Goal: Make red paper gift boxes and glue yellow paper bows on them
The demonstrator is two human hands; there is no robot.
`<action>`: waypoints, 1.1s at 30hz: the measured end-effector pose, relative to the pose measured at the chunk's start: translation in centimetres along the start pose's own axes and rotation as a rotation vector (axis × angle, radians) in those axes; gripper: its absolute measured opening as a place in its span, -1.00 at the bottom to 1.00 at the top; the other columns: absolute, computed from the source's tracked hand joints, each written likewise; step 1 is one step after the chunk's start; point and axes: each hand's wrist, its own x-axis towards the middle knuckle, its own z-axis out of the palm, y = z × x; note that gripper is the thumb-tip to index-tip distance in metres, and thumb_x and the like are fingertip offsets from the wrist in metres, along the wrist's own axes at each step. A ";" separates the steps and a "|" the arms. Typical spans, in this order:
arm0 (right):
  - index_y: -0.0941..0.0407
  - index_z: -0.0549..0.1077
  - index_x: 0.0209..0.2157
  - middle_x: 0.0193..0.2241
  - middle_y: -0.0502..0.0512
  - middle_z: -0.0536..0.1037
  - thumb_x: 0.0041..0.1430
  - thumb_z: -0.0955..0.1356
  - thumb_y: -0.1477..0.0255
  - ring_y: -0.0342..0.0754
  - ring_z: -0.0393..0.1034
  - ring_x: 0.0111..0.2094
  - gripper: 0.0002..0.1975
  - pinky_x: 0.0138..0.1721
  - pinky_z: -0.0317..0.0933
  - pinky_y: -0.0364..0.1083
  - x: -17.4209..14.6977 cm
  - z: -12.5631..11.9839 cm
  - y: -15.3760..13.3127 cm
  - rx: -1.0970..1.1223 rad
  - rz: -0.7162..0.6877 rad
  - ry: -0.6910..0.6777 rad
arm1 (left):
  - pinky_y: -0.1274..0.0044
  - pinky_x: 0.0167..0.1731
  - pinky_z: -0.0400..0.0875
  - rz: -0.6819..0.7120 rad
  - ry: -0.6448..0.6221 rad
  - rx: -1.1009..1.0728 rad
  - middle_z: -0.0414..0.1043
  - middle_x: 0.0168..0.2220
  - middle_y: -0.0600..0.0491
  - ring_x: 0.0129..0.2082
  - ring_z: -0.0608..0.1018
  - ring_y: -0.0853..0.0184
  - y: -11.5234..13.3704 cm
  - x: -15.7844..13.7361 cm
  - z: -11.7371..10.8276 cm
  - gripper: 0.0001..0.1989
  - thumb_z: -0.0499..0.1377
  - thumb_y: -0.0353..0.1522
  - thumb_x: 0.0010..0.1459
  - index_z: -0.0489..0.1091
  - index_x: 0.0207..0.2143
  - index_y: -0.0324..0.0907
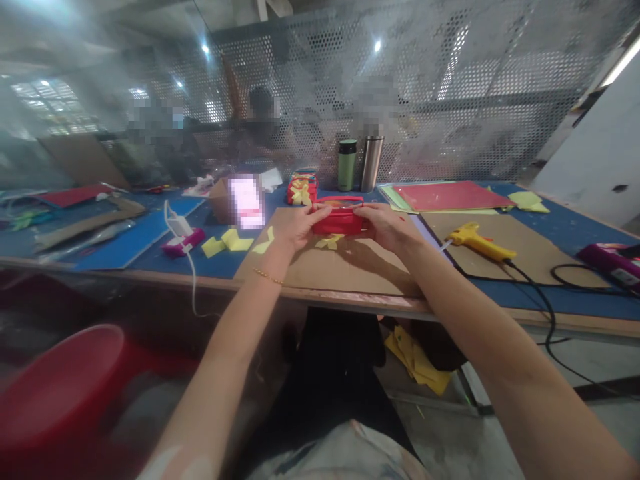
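Observation:
Between my two hands is a small red box-like piece (pixel 338 219), held up over a sheet of brown cardboard (pixel 290 273). My left hand (pixel 299 227) pinches its left end with the thumb along the top edge. On the other end, my right hand (pixel 384 225) grips in the same way. What the piece is exactly I cannot make out. A yellow flower-shaped cutout (pixel 329 241) lies on the cardboard just below it. Behind my left hand stands a similar red piece (pixel 302 189) with a yellow flower on its front.
Right of my hands lies a yellow glue gun (pixel 480 244) on cardboard, its black cord trailing off the table. Yellow scraps (pixel 235 241) and a purple power strip (pixel 183 243) are at left, near a lit phone (pixel 247 201). A green bottle (pixel 347 165) and a steel flask (pixel 371 164) stand behind.

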 end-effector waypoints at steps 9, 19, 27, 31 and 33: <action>0.11 0.52 -0.28 -0.35 0.15 0.66 0.17 0.43 0.42 0.03 0.59 -0.33 -0.92 -0.29 0.60 0.07 -0.1 -0.5 -0.5 0.011 0.008 0.026 | 0.43 -0.34 0.63 0.126 -0.095 0.084 0.62 -0.07 -0.06 -0.27 0.66 0.23 0.4 -0.3 -0.3 -0.71 0.40 -0.40 0.11 0.54 -0.09 -0.13; 0.11 0.50 -0.29 -0.35 0.17 0.65 0.20 0.45 0.33 0.01 0.56 -0.34 -0.86 -0.39 0.52 -0.02 -0.2 -0.3 -0.4 -0.006 0.009 0.002 | 0.39 -0.36 0.62 0.148 -0.066 0.078 0.58 -0.18 -0.03 -0.31 0.64 0.23 -0.2 0.4 -0.8 -0.76 0.44 -0.38 0.05 0.54 -0.21 -0.15; 0.04 0.51 -0.21 -0.20 0.15 0.58 0.28 0.36 0.31 0.04 0.47 -0.18 -0.87 -0.07 0.39 0.07 0.3 -1.4 -0.1 -0.673 -0.612 0.376 | 0.34 -0.30 0.63 0.116 0.012 0.043 0.59 -0.17 -0.05 -0.20 0.67 0.16 0.0 0.5 -1.2 -0.79 0.42 -0.40 0.11 0.48 -0.22 -0.17; 0.02 0.58 -0.26 -0.24 0.17 0.56 0.35 0.31 0.39 0.11 0.41 -0.13 -0.82 -0.04 0.28 0.13 0.6 -1.2 0.4 -1.020 -0.927 0.296 | 0.42 -0.40 0.61 0.098 -0.005 0.030 0.57 -0.20 -0.03 -0.30 0.66 0.23 0.0 0.5 -1.1 -0.84 0.39 -0.42 0.16 0.46 -0.24 -0.19; 0.01 0.61 -0.26 -0.23 0.17 0.55 0.36 0.33 0.38 0.13 0.37 -0.13 -0.82 -0.07 0.24 0.14 0.6 -0.9 0.6 -1.131 -0.964 0.244 | 0.45 -0.42 0.60 0.097 -0.014 0.035 0.57 -0.21 -0.02 -0.33 0.65 0.27 0.0 0.4 -0.9 -0.83 0.39 -0.43 0.16 0.46 -0.24 -0.19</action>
